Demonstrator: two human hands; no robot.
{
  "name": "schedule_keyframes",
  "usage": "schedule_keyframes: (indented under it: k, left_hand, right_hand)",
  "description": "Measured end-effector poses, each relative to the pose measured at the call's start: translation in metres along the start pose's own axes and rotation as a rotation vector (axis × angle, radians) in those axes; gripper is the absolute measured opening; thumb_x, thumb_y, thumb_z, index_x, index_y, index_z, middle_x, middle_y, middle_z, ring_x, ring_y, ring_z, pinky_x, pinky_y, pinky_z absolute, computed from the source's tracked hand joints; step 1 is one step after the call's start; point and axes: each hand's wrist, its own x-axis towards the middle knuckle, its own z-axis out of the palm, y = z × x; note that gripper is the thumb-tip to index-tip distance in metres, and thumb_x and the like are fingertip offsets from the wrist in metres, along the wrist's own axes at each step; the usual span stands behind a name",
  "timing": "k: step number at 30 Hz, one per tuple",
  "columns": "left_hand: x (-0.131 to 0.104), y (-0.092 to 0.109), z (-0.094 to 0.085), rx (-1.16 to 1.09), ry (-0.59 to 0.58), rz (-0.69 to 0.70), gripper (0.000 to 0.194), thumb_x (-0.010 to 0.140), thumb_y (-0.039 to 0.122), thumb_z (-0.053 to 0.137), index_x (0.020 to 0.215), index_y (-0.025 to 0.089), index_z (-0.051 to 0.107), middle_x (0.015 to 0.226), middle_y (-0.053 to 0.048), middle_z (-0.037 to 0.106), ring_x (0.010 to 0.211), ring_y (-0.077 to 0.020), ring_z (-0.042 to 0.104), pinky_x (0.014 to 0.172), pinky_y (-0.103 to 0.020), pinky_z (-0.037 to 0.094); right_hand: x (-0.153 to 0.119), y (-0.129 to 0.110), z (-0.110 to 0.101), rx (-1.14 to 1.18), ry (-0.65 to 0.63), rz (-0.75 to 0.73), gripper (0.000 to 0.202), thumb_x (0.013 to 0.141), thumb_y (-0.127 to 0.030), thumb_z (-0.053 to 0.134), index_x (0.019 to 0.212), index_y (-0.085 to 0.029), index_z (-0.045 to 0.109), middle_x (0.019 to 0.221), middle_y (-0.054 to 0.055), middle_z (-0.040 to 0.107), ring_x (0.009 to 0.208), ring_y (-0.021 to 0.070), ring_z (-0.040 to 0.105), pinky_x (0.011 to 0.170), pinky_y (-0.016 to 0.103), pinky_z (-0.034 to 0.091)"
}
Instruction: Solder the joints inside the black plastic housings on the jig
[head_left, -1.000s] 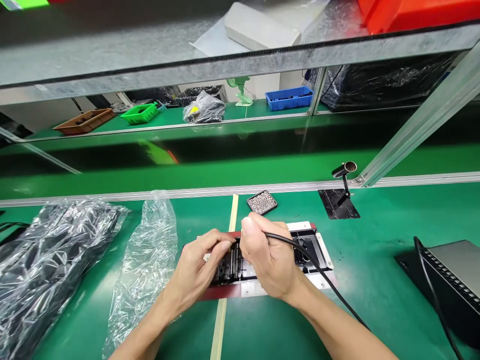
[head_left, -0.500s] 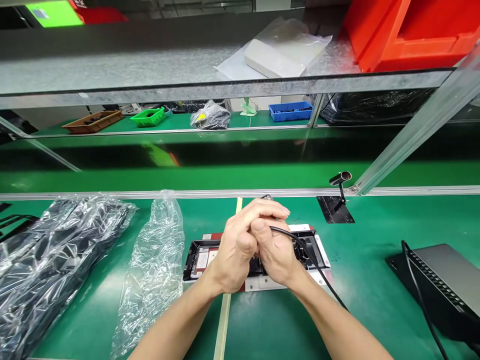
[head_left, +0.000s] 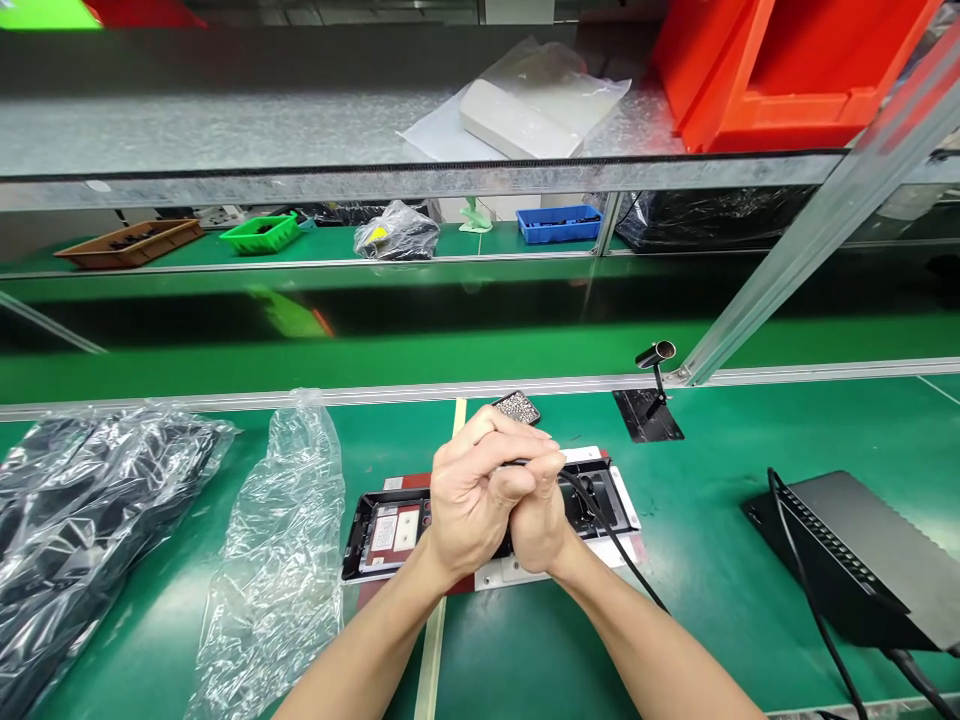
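My left hand (head_left: 476, 495) and my right hand (head_left: 538, 515) are pressed together, with fingers closed, above a long black plastic housing (head_left: 352, 545). A black cable (head_left: 619, 548) comes out between the thumbs and the fingers and runs down to the right, over my right forearm. Whatever is at its gripped end is hidden by the hands. Beneath, the housing lies in a red and white fixture (head_left: 517, 572); labels show through its left part. Just behind the hands is a small dark tray of tiny silvery pieces (head_left: 517, 407), perhaps screws.
Clear plastic film (head_left: 281, 540) and black parts in plastic wrap (head_left: 97, 520) lie left. A small black tube on a stand (head_left: 655, 355) is behind right; a dark grey device (head_left: 862, 550) with cables sits right. Overhead runs a metal shelf (head_left: 225, 125) with a red bin (head_left: 795, 120).
The view has shifted a little to the right. My fingers have closed more tightly together around the cable, and the small tray behind them is now in fuller view.
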Motion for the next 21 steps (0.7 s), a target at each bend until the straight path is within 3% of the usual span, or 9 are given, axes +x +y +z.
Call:
schedule_keyframes:
  k: [6,13,17,21]
  left_hand:
    - [-0.004,-0.005,0.0,0.029,0.028,0.025,0.03,0.102,0.038,0.054,0.098,0.02,0.077,0.091,-0.009,0.073,0.09,-0.0218,0.068,0.078,-0.037,0.057]
    - [-0.004,-0.004,0.0,0.105,0.019,0.012,0.03,0.103,0.036,0.051,0.1,0.02,0.076,0.094,-0.009,0.075,0.091,-0.0214,0.068,0.079,-0.037,0.058]
    - [-0.006,-0.005,-0.002,0.101,0.01,0.031,0.027,0.102,0.032,0.051,0.101,0.021,0.076,0.093,-0.008,0.073,0.091,-0.0221,0.068,0.079,-0.038,0.057]
    - [-0.011,0.0,-0.005,0.154,0.0,-0.013,0.026,0.101,0.024,0.05,0.103,0.021,0.076,0.097,-0.008,0.072,0.096,-0.0239,0.067,0.079,-0.039,0.056]
  right_hand:
    - [0.004,0.001,0.0,0.019,-0.036,0.037,0.077,0.099,-0.065,0.004,0.076,-0.019,0.061,0.08,0.009,0.06,0.081,0.0212,0.058,0.079,0.038,0.052]
    - [0.005,0.003,0.001,0.049,-0.05,0.118,0.08,0.095,-0.072,0.004,0.075,-0.02,0.062,0.076,0.009,0.059,0.078,0.0213,0.058,0.083,0.037,0.055]
    - [0.0,0.003,-0.001,0.035,-0.051,0.092,0.076,0.096,-0.07,0.005,0.076,-0.021,0.059,0.08,0.01,0.064,0.079,0.0208,0.061,0.082,0.036,0.057]
    - [-0.006,0.01,0.002,-0.119,-0.112,0.031,0.074,0.098,-0.064,0.0,0.077,-0.021,0.057,0.08,0.011,0.067,0.08,0.02,0.064,0.08,0.032,0.057]
